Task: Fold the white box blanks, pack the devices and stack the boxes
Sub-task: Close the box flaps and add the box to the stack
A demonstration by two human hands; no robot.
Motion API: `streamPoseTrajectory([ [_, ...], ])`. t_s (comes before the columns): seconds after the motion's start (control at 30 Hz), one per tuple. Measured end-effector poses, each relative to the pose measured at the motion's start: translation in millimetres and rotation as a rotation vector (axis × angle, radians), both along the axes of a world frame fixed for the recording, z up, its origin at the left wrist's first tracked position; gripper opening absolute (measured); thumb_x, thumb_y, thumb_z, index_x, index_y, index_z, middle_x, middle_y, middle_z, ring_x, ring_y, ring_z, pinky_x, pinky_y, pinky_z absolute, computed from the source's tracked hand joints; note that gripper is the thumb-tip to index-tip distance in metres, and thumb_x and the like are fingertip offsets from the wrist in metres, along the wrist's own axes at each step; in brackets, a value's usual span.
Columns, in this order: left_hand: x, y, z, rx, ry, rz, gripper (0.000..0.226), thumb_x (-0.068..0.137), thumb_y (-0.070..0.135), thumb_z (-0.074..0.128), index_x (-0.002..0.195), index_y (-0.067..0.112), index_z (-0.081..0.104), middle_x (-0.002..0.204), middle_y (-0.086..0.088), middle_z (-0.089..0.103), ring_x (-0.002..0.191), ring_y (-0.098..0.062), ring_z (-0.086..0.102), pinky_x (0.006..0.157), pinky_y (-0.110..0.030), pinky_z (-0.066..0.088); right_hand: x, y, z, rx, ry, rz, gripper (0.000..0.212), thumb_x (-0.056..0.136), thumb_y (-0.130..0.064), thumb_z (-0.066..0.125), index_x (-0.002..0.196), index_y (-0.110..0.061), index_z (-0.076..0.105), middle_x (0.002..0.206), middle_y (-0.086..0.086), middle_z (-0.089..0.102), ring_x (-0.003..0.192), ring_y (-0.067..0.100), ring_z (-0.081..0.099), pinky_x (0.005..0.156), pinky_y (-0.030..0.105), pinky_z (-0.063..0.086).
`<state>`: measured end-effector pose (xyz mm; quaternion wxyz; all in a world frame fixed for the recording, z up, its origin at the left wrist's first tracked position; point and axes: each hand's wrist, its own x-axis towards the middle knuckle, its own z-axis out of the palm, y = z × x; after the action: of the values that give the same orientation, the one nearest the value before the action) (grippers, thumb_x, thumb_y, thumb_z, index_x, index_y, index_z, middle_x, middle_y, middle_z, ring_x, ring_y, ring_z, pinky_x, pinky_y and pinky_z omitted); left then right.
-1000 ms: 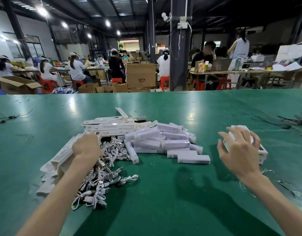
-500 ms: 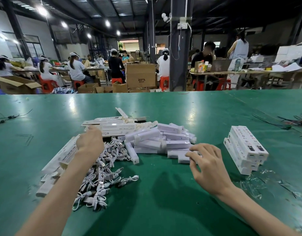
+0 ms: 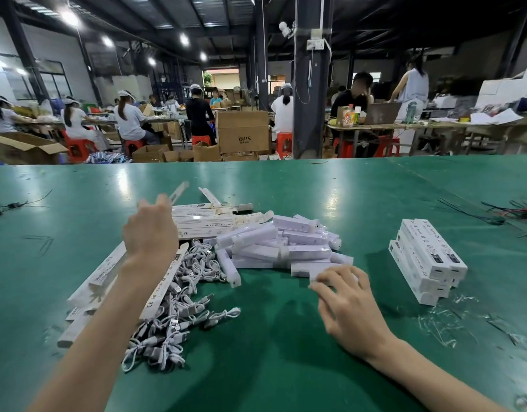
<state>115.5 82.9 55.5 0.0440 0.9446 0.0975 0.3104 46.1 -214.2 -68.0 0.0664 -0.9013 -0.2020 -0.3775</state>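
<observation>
Setting: a factory packing hall, seen from a worker's head camera across a green desk (image 3: 286,358).
Left grip: the left hand (image 3: 150,236) is raised above the far side of the heap, back to the camera. Its grip pinches a flat box blank (image 3: 179,189), which is blurred and sticks up past the fingertips.
Right grip: the right hand (image 3: 349,307) lies low on the desk. Its fingers (image 3: 317,289) are curled over a white device (image 3: 315,275) at the near edge of the pile, grasping it.
Devices: a loose pile of white devices (image 3: 280,242) sits mid-desk, between the two hands.
Blanks: flat blanks (image 3: 202,226) lie stacked beyond the left hand. More flat blanks (image 3: 98,281) lie fanned out under the left forearm.
Cables: a tangle of short white cables (image 3: 179,310) lies just left of the devices, touching the blanks.
Finished boxes: a stack of boxes (image 3: 428,260), printed side up, stands to the right, well apart from the pile.
Litter: clear plastic scraps (image 3: 440,322) lie near the stack. Dark wires (image 3: 508,209) trail at the desk's right edge.
Background: workers sit on red stools (image 3: 284,142) at long tables, with a brown carton (image 3: 243,132) on the floor.
</observation>
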Motion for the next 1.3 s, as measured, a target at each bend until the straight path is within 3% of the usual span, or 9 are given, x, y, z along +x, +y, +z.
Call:
streamPoseTrajectory([
  [0.1, -20.4, -21.7, 20.1, -0.111, -0.27, -0.348, 0.027, 0.104, 0.015, 0.037, 0.128, 0.014, 0.05, 0.075, -0.012, 0.055, 0.059, -0.032, 0.053, 0.05, -0.042, 0.039, 2.1, 4.9, -3.2, -0.036, -0.011, 0.02, 0.023, 0.065, -0.006, 0.072, 0.087, -0.012, 0.07, 0.089, 0.002, 0.064, 0.089, 0.029, 0.061, 0.091, 0.043, 0.036],
  [0.23, -43.5, -64.0, 31.7, -1.043, 0.005, -0.868, 0.022, 0.106, 0.029, 0.029, 0.124, 0.031, 0.042, 0.101, -0.011, 0.06, 0.083, -0.022, 0.061, 0.065, -0.034, 0.059, 1.5, 5.2, -2.3, 0.01, -0.075, 0.012, 0.017, 0.076, -0.01, 0.062, 0.091, -0.011, 0.069, 0.088, 0.001, 0.063, 0.086, 0.028, 0.061, 0.088, 0.041, 0.04],
  [0.33, -49.0, -89.7, 17.1, -1.683, 0.304, -0.9, 0.027, 0.104, 0.039, 0.031, 0.11, 0.019, 0.049, 0.098, -0.011, 0.055, 0.075, -0.02, 0.064, 0.078, -0.044, 0.059, -2.3, 4.3, 2.8, 0.165, 0.002, 0.055, 0.026, 0.092, -0.024, 0.045, 0.093, -0.011, 0.068, 0.087, 0.0, 0.064, 0.084, 0.026, 0.06, 0.079, 0.041, 0.043],
  [0.53, -49.5, -120.7, -50.1, -2.109, 0.48, -0.772, 0.027, 0.097, 0.029, 0.051, 0.098, 0.002, 0.056, 0.076, -0.008, 0.052, 0.07, -0.018, 0.054, 0.088, -0.051, 0.055, -11.9, 0.2, 21.4, 1.031, 0.62, 0.433, 0.037, 0.093, -0.046, 0.045, 0.094, -0.019, 0.07, 0.085, 0.01, 0.068, 0.08, 0.024, 0.064, 0.078, 0.038, 0.051],
  [0.67, -55.5, -126.8, -70.8, -2.104, 0.408, -0.874, 0.031, 0.071, 0.023, 0.068, 0.096, 0.005, 0.066, 0.094, -0.01, 0.064, 0.087, -0.021, 0.066, 0.096, -0.048, 0.051, -17.7, 4.3, 25.7, 1.048, 0.854, 0.572, 0.031, 0.074, -0.052, 0.069, 0.099, -0.034, 0.068, 0.089, 0.0, 0.069, 0.079, 0.018, 0.063, 0.076, 0.03, 0.052],
  [0.8, -57.3, -128.1, -75.9, -2.04, 0.359, -0.918, 0.034, 0.073, 0.018, 0.066, 0.104, 0.004, 0.066, 0.097, -0.015, 0.071, 0.087, -0.022, 0.071, 0.078, -0.039, 0.06, -21.1, 7.8, 23.0, 0.931, 0.818, 0.421, 0.043, 0.063, -0.056, 0.076, 0.099, -0.035, 0.064, 0.092, -0.007, 0.069, 0.084, 0.016, 0.064, 0.078, 0.03, 0.054],
  [0.9, -58.0, -127.3, -75.9, -2.031, 0.308, -0.898, 0.033, 0.072, 0.016, 0.067, 0.102, 0.004, 0.066, 0.1, -0.019, 0.071, 0.085, -0.025, 0.071, 0.071, -0.036, 0.061, -23.0, 7.0, 25.2, 0.89, 0.825, 0.395, 0.043, 0.066, -0.051, 0.076, 0.099, -0.026, 0.067, 0.093, -0.002, 0.071, 0.089, 0.023, 0.065, 0.081, 0.036, 0.053],
  [1.13, -62.2, -130.3, -82.2, -1.894, 0.239, -0.832, 0.031, 0.071, 0.018, 0.069, 0.101, 0.008, 0.069, 0.097, -0.009, 0.074, 0.091, -0.021, 0.069, 0.092, -0.042, 0.052, -23.9, 8.3, 24.7, 0.893, 0.906, 0.402, 0.013, 0.081, -0.016, 0.077, 0.092, -0.011, 0.071, 0.085, 0.002, 0.072, 0.077, 0.008, 0.063, 0.073, 0.026, 0.051],
  [1.3, -64.4, -133.4, -81.3, -1.607, 0.21, -0.862, 0.028, 0.08, 0.027, 0.068, 0.106, 0.017, 0.067, 0.101, 0.0, 0.074, 0.103, -0.019, 0.067, 0.092, -0.039, 0.053, -25.2, 6.8, 26.6, 0.905, 0.884, 0.414, 0.031, 0.076, -0.03, 0.078, 0.101, -0.016, 0.067, 0.094, 0.006, 0.071, 0.084, 0.015, 0.064, 0.081, 0.033, 0.051],
])
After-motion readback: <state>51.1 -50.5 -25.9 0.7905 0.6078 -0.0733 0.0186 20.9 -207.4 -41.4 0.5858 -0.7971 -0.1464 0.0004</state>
